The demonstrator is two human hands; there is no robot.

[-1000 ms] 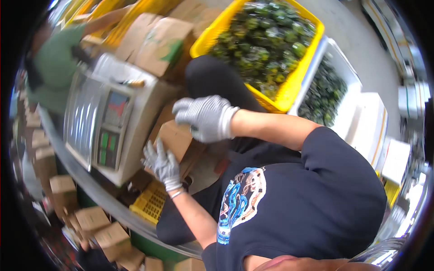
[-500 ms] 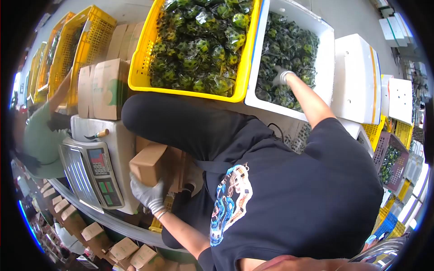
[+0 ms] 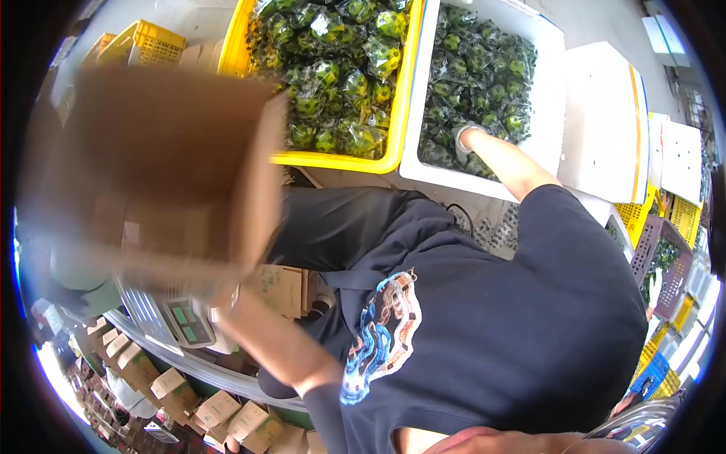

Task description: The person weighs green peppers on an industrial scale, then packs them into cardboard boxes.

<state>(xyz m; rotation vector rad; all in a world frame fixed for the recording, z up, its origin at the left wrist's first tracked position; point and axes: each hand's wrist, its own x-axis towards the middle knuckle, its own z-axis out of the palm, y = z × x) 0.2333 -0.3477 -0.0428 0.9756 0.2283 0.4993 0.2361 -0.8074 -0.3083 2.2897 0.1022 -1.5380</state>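
Note:
A brown cardboard box [image 3: 174, 174], open and blurred by motion, is raised close to the camera at the left. My left hand [image 3: 224, 300], mostly hidden by the box, grips its lower edge. My right hand [image 3: 463, 141], in a pale glove, reaches down into a white foam box [image 3: 550, 113] full of small clear bags of green produce [image 3: 484, 83]. Its fingers are sunk among the bags, so their grip is hidden. Alongside stands a yellow crate [image 3: 398, 144] filled with similar bags [image 3: 333, 83].
A white foam lid or box [image 3: 605, 121] leans right of the foam box. The cardboard box partly covers a weighing scale [image 3: 185, 321]. Folded cardboard [image 3: 283, 291] lies by my legs. Several boxes [image 3: 170, 386] stand at lower left, and a purple crate [image 3: 665, 265] at right.
My left hand has lifted the cardboard box up and left, toward the camera, and its open inside now shows. My right hand has moved slightly down and left and sunk deeper among the bags.

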